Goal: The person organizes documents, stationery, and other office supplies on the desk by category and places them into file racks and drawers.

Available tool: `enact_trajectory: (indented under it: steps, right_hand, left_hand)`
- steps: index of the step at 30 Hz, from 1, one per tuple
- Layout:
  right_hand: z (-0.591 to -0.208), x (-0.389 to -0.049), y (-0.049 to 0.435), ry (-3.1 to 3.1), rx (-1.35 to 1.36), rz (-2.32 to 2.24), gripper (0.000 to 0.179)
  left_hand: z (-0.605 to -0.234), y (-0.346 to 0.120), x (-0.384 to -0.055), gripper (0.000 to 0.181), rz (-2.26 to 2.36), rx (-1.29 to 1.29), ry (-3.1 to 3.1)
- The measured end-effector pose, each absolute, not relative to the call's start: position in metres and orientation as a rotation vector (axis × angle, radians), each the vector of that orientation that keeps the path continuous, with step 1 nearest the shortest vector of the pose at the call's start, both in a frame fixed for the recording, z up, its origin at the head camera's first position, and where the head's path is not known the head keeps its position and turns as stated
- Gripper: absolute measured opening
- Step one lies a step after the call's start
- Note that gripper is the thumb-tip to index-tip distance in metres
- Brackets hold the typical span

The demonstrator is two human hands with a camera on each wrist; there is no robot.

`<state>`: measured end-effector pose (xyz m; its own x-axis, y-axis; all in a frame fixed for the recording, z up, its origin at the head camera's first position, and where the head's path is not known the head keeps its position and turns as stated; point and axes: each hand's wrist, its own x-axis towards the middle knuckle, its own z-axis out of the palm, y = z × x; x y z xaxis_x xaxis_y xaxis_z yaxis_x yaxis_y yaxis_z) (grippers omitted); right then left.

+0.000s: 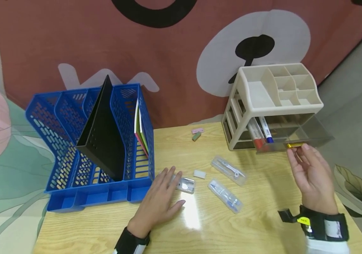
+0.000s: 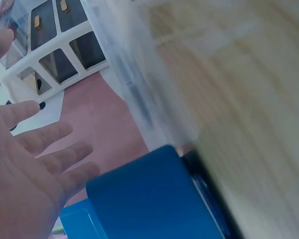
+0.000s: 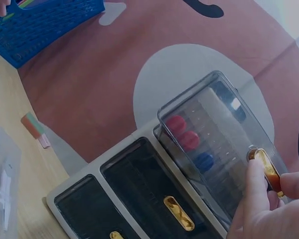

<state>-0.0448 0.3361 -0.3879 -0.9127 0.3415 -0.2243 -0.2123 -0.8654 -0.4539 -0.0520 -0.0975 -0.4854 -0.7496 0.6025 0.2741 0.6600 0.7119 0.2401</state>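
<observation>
My right hand (image 1: 315, 174) pinches the gold handle (image 3: 269, 174) of a clear, smoky drawer (image 1: 315, 132), between thumb and fingers. That drawer is pulled out from the top level of a cream desktop organizer (image 1: 242, 120). Markers with red caps (image 3: 183, 132) and one with a blue cap (image 3: 204, 162) lie inside it. My left hand (image 1: 158, 203) lies low over the table with its fingers extended. Its fingertips overlap the left end of a small clear case (image 1: 187, 185); whether they press on it I cannot tell.
A blue file rack (image 1: 99, 193) at the left holds a black folder (image 1: 104, 141) and thin coloured books (image 1: 140, 130). On the wooden table are a white eraser (image 1: 199, 174), a compass case (image 1: 229, 170), another clear case (image 1: 225, 195), and small pink (image 1: 197, 131) and green (image 1: 196, 136) pieces.
</observation>
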Motion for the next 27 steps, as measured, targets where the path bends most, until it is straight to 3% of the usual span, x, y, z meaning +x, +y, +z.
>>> enact_trajectory:
  steps: [27]
  right_hand:
    - [-0.375, -0.107, 0.344, -0.953, -0.472, 2.766, 0.034]
  left_hand:
    - [-0.478, -0.106, -0.042, 0.083, -0.483, -0.972, -2.725]
